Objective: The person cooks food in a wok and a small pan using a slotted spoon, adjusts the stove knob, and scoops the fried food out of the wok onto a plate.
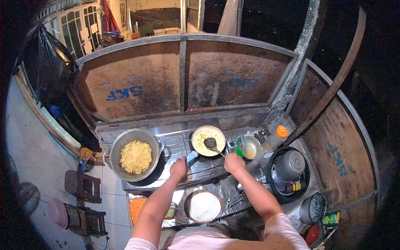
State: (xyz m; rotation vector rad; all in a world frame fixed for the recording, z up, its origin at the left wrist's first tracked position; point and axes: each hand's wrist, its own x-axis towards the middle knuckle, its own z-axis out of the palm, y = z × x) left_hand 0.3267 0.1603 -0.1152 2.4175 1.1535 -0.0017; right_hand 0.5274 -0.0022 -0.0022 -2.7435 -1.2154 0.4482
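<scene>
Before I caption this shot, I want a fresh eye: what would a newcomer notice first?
Probably the big grey wok piled with yellow shreds, at the left of the stove. Then the smaller frying pan to its right, the left hand at its blue handle, the right hand holding a black slotted spatula in it.

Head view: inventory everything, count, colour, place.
Metal stove: 1, silver, centre
Round metal pot: 1, grey, stove left
Shredded food: 1 heap, yellow, in pot
Blue-handled frying pan: 1, cream inside, stove right
Perforated spatula: 1, black, in pan
Round bowl: 1, white contents, front
Orange-capped bottle: 1, clear, right
Round tub: 1, black, right
Wooden panels: 3, brown, back/right
Low stools: 2, dark, left
Remainder: too small, dim
Left hand: 1, bare, pan handle
Right hand: 1, bare, spatula
</scene>
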